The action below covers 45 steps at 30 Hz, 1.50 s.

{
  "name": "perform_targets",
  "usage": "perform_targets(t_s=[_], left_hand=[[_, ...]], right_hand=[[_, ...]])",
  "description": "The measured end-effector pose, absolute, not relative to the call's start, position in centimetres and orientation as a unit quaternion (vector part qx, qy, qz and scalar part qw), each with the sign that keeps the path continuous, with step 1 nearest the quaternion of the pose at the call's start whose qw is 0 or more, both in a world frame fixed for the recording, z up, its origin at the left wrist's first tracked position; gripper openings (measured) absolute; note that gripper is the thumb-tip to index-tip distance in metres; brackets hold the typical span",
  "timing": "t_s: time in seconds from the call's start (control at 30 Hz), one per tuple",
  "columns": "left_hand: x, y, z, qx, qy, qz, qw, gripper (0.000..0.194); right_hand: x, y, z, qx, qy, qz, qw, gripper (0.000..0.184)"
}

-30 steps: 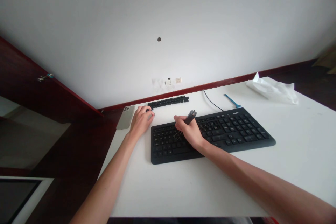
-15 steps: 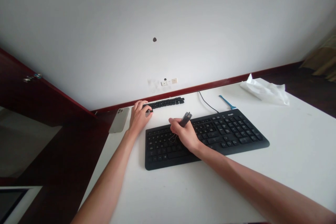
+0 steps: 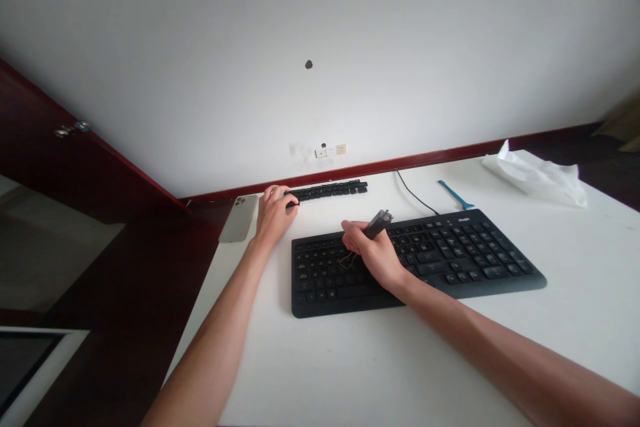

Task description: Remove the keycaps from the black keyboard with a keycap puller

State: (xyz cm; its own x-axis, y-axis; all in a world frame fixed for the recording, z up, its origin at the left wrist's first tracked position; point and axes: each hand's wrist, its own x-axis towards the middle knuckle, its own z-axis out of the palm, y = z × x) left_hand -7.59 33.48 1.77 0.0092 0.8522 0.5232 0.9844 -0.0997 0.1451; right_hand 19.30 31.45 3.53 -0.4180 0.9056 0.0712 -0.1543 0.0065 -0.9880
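A black keyboard [image 3: 345, 291] lies on the white table, with bare sockets showing where some keys are off. My right hand [image 3: 376, 255] is closed around a dark keycap puller [image 3: 379, 223], its thin wire loops hanging over the left half of the keyboard. Behind the keyboard, black keycaps [image 3: 333, 191] lie in rows near the table's back edge. At the left end of these rows, my left hand [image 3: 274, 215] pinches a black keycap [image 3: 292, 204] between thumb and fingers, close to the tabletop.
A pale phone [image 3: 239, 219] lies at the table's left edge. A blue brush [image 3: 456, 194] and a black cable [image 3: 416, 195] are behind the keyboard, with a crumpled white plastic bag [image 3: 535, 178] at the back right. Wall sockets [image 3: 331, 151] sit above the red skirting.
The view has shifted, so everything sits farther right in the picture. My left hand has closed in on the keycap at the row's end. My right hand still holds the puller over the keyboard.
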Motion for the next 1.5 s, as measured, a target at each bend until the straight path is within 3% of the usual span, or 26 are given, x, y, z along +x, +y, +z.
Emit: perform_targets(t_s=[0.27,0.43,0.6,1.17,1.3,1.4,1.5], left_hand=[[-7.4,33.6,1.9,-0.689,-0.663,-0.266,0.122,0.010],[-9.6,32.8,2.0,-0.694,-0.649,-0.295,0.101,0.045],[-11.5,32.6,1.0,-0.664,-0.669,-0.326,0.067,0.052],[-11.3,32.8,0.5,-0.667,-0.656,-0.349,0.058,0.046],[-9.5,32.7,2.1,-0.672,-0.635,-0.374,0.067,0.036],[-6.3,32.3,4.1,-0.691,-0.611,-0.386,0.009,0.017],[-2.3,31.2,6.1,-0.711,-0.570,-0.399,-0.100,0.016]], right_hand=[[19.3,31.3,3.7,-0.335,-0.569,0.620,0.424,0.053],[19.2,31.4,3.7,-0.338,-0.563,0.623,0.425,0.052],[19.3,31.4,3.7,-0.333,-0.565,0.622,0.428,0.053],[19.2,31.5,3.2,-0.330,-0.557,0.631,0.428,0.054],[19.4,31.5,3.5,-0.294,-0.552,0.635,0.453,0.047],[19.7,31.6,3.9,-0.316,-0.543,0.618,0.473,0.037],[20.3,31.9,4.6,-0.381,-0.543,0.586,0.465,0.037]])
